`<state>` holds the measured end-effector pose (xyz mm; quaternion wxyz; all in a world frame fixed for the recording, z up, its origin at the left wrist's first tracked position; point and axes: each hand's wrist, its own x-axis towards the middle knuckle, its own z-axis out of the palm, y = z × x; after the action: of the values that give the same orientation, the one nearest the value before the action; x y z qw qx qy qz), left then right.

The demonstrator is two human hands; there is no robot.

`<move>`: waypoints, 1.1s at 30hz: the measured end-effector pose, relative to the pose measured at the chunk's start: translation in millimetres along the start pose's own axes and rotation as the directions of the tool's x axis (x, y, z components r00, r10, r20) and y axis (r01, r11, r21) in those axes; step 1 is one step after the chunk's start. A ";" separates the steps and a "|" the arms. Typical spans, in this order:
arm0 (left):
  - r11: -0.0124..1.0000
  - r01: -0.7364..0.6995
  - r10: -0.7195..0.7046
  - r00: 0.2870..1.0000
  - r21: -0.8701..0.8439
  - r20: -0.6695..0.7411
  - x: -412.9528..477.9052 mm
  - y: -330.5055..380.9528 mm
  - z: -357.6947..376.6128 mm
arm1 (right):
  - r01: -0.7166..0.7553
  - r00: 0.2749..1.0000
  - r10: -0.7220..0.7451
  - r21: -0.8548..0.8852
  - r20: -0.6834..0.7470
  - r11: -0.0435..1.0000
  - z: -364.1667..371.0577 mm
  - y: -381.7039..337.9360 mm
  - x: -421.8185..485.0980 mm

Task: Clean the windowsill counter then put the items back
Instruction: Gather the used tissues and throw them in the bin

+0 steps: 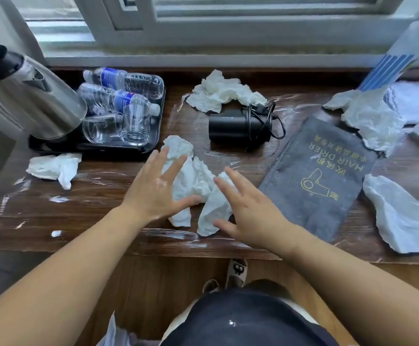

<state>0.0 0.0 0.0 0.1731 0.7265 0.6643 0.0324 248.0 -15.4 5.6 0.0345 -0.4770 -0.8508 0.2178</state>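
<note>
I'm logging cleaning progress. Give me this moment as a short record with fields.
counter: wooden, streaked with white smears
hands: left hand and right hand open, fingers spread over the middle tissue
other tissues: crumpled, at left, back and right
tray: kettle, two bottles lying, two glasses
loose items: black hair dryer, grey bag
state: wiping not done
</note>
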 end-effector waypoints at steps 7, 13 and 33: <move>0.998 -0.016 0.017 1.000 0.058 -0.020 32.0 -16.0 25.1 | 0.026 0.998 -0.022 -0.067 0.057 0.997 22.1 8.8 36.7; 0.998 -0.058 0.054 0.978 -0.015 -0.203 30.6 11.3 47.8 | 0.055 0.998 -0.053 0.054 -0.032 0.997 33.3 26.6 49.3; 0.967 -0.109 -0.027 0.854 -0.230 -0.519 -8.0 -41.0 -19.1 | 0.366 0.918 -0.288 0.302 -0.273 0.880 13.5 -54.9 121.5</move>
<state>-45.4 -1.5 7.3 0.0778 0.6772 0.6609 0.3140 134.7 55.8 -2.6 0.2483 -0.3329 -0.8583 0.3013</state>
